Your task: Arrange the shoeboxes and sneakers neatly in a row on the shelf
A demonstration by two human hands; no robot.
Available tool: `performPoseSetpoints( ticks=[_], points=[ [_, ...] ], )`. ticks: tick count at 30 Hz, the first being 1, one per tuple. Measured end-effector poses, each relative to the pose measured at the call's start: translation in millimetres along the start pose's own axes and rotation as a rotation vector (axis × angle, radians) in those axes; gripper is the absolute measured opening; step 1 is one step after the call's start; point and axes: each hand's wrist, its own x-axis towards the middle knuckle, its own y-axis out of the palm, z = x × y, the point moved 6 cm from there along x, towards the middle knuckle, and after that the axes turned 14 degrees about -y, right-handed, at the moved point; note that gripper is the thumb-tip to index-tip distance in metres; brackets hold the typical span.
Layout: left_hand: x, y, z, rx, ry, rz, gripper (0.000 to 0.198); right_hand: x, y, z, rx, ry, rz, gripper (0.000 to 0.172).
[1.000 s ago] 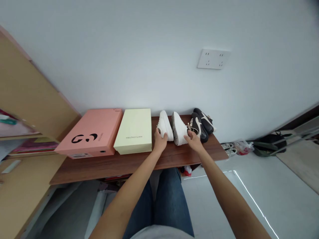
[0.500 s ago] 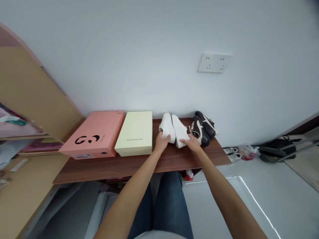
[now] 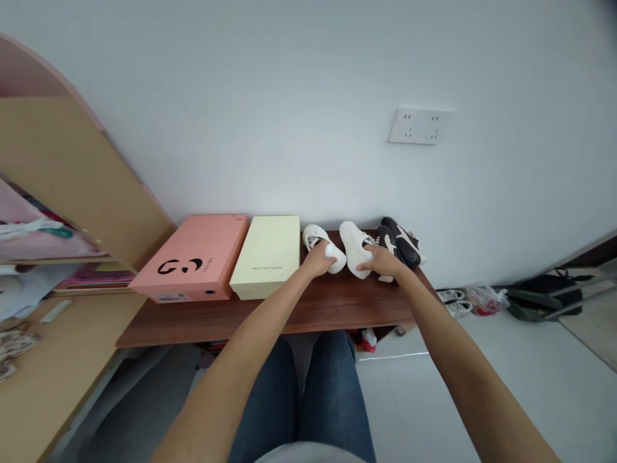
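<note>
my left hand (image 3: pixel 318 260) grasps the left white shoe (image 3: pixel 339 260), my right hand (image 3: pixel 377 260) the right white shoe (image 3: pixel 353 243). the two are apart at the table (image 3: pixel 308 312), between the green box (image 3: pixel 270 244) on the left and the dark shoes (image 3: pixel 405 243) on the right.

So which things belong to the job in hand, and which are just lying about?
Job in hand:
one white sneaker, in left hand
other white sneaker, in right hand

Apparently lying about:
pink shoebox
pale-yellow shoebox
dark sneakers
plastic bag
</note>
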Motion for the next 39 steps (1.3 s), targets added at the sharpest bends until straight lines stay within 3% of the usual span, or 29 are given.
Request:
performPoseSetpoints(
  ticks=[4,9,14,39],
  points=[
    [-4,6.8,-10,0.19,0.09,0.047,0.042,7,10,29,-0.387,-0.058,0.23,0.056],
    [-5,18.4,-13,0.395,0.135,0.097,0.038,12,23,51,-0.579,-0.06,0.347,0.043],
    [-2,20.0,-11,0.486,0.138,0.121,0.038,20,32,56,-0.599,-0.046,0.362,0.042],
    [9,18.3,3,0.5,0.098,0.163,0.041,34,53,53,-0.566,-0.066,0.406,0.042]
  ],
)
